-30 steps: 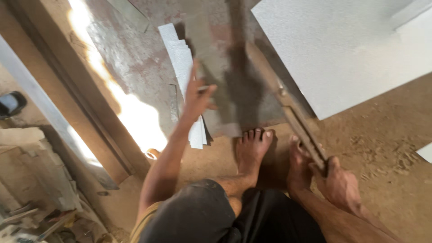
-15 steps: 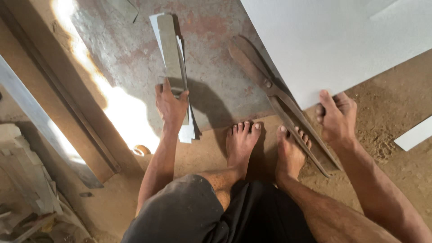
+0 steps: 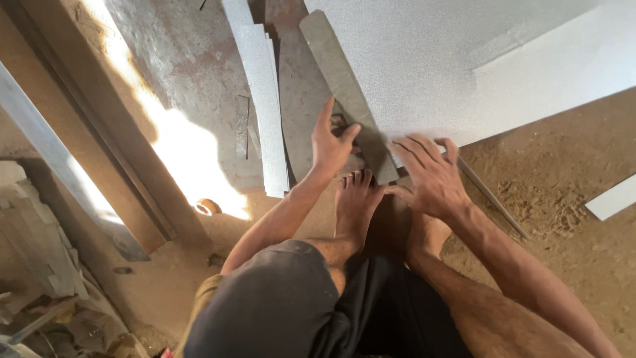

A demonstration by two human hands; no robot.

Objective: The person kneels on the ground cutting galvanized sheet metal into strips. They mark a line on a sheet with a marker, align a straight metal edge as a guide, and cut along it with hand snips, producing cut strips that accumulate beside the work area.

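I squat over big floor shears whose long grey blade [image 3: 344, 86] lies across the near edge of a large pale metal sheet [image 3: 430, 59]. My left hand [image 3: 331, 142] rests by the blade's lower part, fingers apart, thumb against the blade. With fingers spread, my right hand [image 3: 430, 176] presses flat on the sheet's near edge beside the blade. The shears' thin handle [image 3: 493, 199] runs off to the right over the dirt. My bare foot [image 3: 354, 199] stands just below the blade's end.
A stack of cut metal strips [image 3: 262, 99] lies left of the blade on a rusty plate [image 3: 192, 59]. A wooden beam [image 3: 99, 132] slants along the left. Another pale strip [image 3: 613, 197] lies at the right edge, and debris is piled at lower left [image 3: 46, 285].
My left hand left the strip stack and went to the blade. My right hand let go of the shears' handle and now lies on the sheet, which sits under the blade.
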